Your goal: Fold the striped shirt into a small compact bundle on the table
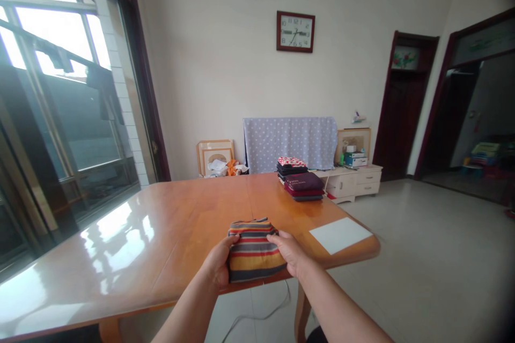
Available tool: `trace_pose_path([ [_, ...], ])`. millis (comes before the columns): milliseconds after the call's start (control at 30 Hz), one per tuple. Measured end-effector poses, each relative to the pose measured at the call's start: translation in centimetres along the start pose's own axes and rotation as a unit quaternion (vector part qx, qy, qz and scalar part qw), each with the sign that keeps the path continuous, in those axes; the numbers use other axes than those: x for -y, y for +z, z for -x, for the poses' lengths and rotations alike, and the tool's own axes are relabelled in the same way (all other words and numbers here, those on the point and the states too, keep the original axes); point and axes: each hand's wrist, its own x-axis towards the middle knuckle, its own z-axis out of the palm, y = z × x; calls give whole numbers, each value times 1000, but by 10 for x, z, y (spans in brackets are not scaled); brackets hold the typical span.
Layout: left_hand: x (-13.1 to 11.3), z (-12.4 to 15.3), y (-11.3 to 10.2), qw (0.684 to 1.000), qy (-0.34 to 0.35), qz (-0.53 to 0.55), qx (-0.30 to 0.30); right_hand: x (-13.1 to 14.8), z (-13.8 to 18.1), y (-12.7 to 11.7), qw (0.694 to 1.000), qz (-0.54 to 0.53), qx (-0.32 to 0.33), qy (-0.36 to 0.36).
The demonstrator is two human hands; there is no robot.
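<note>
A folded striped garment [252,246], with orange, red, grey and yellow bands, lies at the near edge of the wooden table [161,236]. My left hand [217,265] grips its left side with the fingers curled round the edge. My right hand [290,252] holds its right side, thumb on top. Both hands are closed on the cloth.
Two stacks of folded clothes [300,179] sit at the table's far right. A white sheet [340,235] lies near the right edge. Behind stand a low cabinet [354,179], a dotted cloth cover [289,142], picture frames [215,156], a wall clock [295,31] and large windows [60,91] on the left.
</note>
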Motion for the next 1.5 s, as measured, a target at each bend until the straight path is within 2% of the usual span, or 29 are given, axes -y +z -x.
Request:
trace_pose_path([
  [100, -2, 2, -2, 998, -7, 9, 55, -5, -4, -1, 1000, 1, 1, 2],
  [167, -2, 3, -3, 998, 11, 2, 69, -6, -4, 0, 1000, 1, 1, -3],
  [333, -4, 0, -5, 991, 123, -15, 54, -4, 0, 0, 1000, -20, 13, 6],
  [500, -7, 5, -8, 965, 213, -40, 147, 10, 15, 2, 993, -64, 98, -14],
  [633, -7, 13, -7, 956, 226, -51, 180, 26, 28, 7, 984, -76, 163, -17],
  [800, -9, 18, -5, 948, 230, -57, 213, 35, 32, 11, 978, -98, 183, -34],
  [1000, -12, 19, -5, 952, 222, -48, 204, 32, 21, 2, 986, -107, 124, -31],
  [1167, -12, 25, -2, 951, 201, -117, 205, 35, 6, -3, 995, -23, 95, -14],
  [1233, -12, 23, 0, 957, 199, -116, 176, 37, 0, -3, 998, -7, 66, -19],
  [1267, -13, 21, 1, 961, 206, -100, 154, 38, -2, -4, 999, -3, 31, -31],
  [1400, -15, 8, 1, 976, 214, 15, 42, 30, -8, -11, 983, 7, -160, -90],
  [1433, -16, 5, 1, 977, 208, 44, 14, 26, -7, -12, 979, 1, -182, -89],
  [1500, -18, 0, 1, 975, 196, 96, -28, 16, -2, -11, 981, -27, -183, -56],
])
